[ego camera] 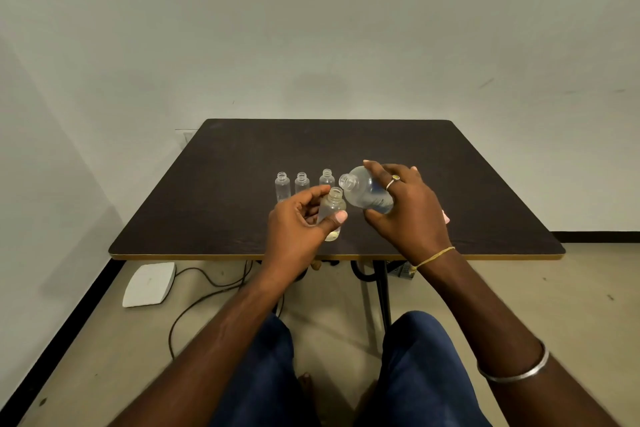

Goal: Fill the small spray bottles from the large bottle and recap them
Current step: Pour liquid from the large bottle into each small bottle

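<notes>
At the centre of the frame, over the bench (pixel 478 184), grips the large bottle (pixel 363 192) in the right hand (pixel 408 208), fingers (pixel 379 167) clamped across its body. Tips it on its side, open mouth aimed left, just above the held small bottle (pixel 330 210). Pinches that uncapped bottle nearly upright in the left hand (pixel 294 225), thumb in front, a little yellowish liquid at its bottom. Leaves a row of three small bottles (pixel 302 182) uncapped on the bench just behind. Shows, lower left on the floor, a white device (pixel 149 284) and a dark cable (pixel 207 282).
</notes>
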